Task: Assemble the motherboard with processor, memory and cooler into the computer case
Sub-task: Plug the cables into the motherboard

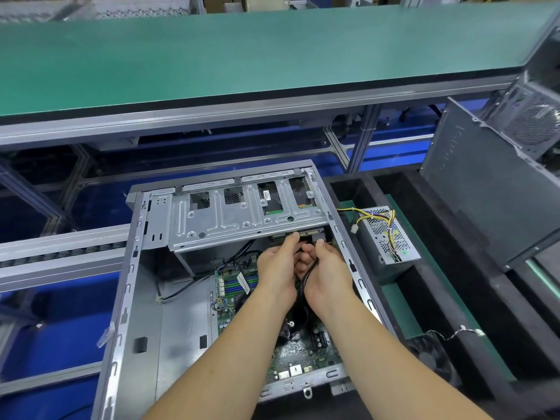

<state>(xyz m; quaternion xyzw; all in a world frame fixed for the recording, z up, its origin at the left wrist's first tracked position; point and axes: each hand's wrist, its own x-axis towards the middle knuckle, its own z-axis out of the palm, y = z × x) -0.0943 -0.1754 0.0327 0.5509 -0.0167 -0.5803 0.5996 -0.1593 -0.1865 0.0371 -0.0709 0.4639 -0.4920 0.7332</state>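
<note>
You are working inside the open computer case, which is lying on its side in front of you, and the motherboard is already sitting in the lower right of its floor, so the main placement appears done. Memory slots are showing at the board's upper left; whether modules are seated in them cannot be told from here. A dark cooler seems to be mounted near the board's centre, though your forearms are covering most of it, and the processor beneath is not visible. Your left hand is curling its fingers, with the tips pinching at a connector just under the edge of the drive cage. Your right hand is gripping a black cable that is running down between both palms, its thumb pressing toward the same connector area. In my judgement you are cabling a drive, a late step, with more wiring still to follow. The power supply is resting outside the case on the foam tray to the right, its coloured leads unconnected, so it is still awaiting fitting. A loose fan is lying on the tray nearer you, and a side panel is standing well apart at the right.
</note>
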